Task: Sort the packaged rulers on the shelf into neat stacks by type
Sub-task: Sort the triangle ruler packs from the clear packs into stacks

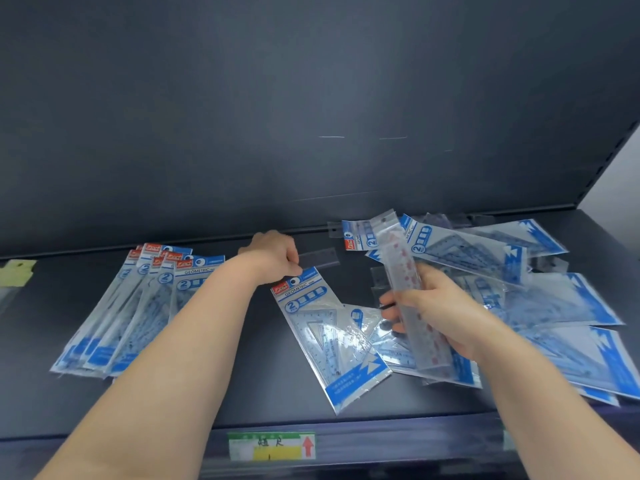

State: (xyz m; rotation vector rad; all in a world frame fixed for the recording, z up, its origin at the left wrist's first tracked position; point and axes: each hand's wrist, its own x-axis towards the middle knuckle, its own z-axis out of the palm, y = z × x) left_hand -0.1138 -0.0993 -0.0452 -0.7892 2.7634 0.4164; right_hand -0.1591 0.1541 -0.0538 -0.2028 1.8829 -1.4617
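Note:
My left hand (273, 256) pinches the clear hang tab at the top of a blue geometric set-square pack (329, 336) that lies slanted in the middle of the dark shelf (263, 403). My right hand (438, 311) is closed around a long clear straight-ruler pack (401, 258) with red markings, held above the shelf and pointing away from me. At the left lies a fanned stack of blue geometric packs (138, 306). A loose heap of blue packs (540, 292) covers the right side, partly behind my right hand.
The shelf has a dark back panel (311, 116) and a front rail with a green, yellow and white price label (272, 445). A yellowish pack (15, 271) lies at the far left edge. The shelf's right end (602, 161) is bounded by an upright.

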